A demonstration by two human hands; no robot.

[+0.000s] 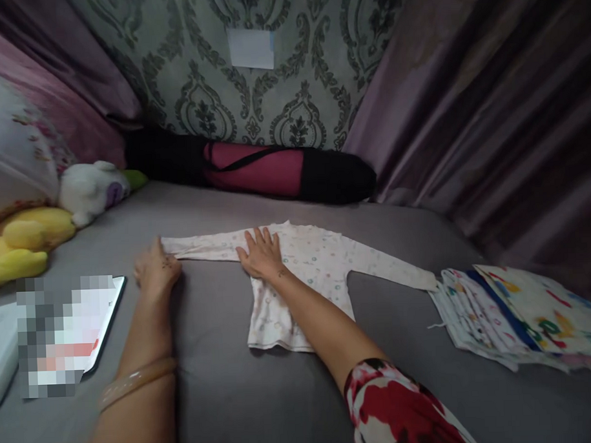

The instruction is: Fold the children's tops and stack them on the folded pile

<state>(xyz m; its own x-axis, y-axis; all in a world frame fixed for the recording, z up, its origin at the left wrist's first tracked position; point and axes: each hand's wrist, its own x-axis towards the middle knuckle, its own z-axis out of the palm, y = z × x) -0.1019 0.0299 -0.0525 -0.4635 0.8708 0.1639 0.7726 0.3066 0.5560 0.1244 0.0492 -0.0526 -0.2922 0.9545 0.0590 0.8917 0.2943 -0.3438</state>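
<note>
A small white long-sleeved shirt (321, 266) with a tiny print lies spread on the grey sheet (214, 392), its collar toward the wall and both sleeves stretched sideways. My left hand (157, 266) is at the cuff of the left-side sleeve, its fingers closed around the cuff end. Flat on the shirt near that sleeve's shoulder rests my right hand (262, 253), fingers spread. The other sleeve's cuff touches a stack of folded patterned clothes (502, 311) at the right.
A black and pink long bag (255, 170) lies along the wall. White (88, 190) and yellow (34, 237) plush toys sit at the left. Nearer are a phone-like device (105, 318), partly pixelated, and a white object (2, 348) at the edge. Curtains hang on both sides.
</note>
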